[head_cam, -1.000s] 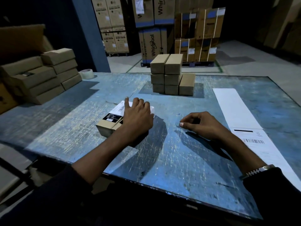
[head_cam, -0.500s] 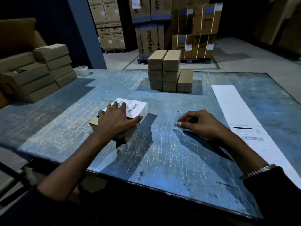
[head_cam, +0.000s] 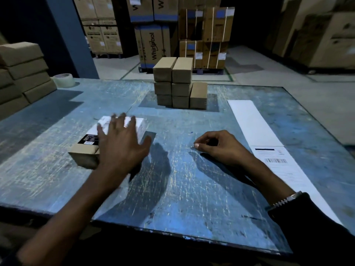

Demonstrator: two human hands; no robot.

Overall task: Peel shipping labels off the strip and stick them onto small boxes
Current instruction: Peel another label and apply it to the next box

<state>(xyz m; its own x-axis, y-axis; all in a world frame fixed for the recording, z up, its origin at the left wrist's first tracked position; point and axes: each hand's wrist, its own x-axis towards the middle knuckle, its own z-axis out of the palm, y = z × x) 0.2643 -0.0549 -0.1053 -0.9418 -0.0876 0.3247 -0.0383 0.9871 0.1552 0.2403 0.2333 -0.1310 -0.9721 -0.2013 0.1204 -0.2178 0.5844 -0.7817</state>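
A small brown box (head_cam: 84, 157) lies on the blue table (head_cam: 182, 189), left of centre, with a white shipping label (head_cam: 141, 126) stuck over its top and a black sticker near its front end. My left hand (head_cam: 120, 144) lies over the box with fingers spread and straight; it is blurred, so contact is unclear. My right hand (head_cam: 221, 145) rests on the table to the right, fingers loosely curled, holding nothing. The long white label strip (head_cam: 255, 127) lies at the right, with a printed label (head_cam: 276, 160) on its near part.
A stack of several plain brown boxes (head_cam: 178, 83) stands at the table's far middle. More brown boxes (head_cam: 23, 73) are piled at the far left, beside a roll of clear tape (head_cam: 64, 80). Large cartons (head_cam: 153, 45) stand on the floor beyond.
My left hand slid back and forth over the labelled box and now has its fingers spread wide. The right hand has stayed in place on the table.
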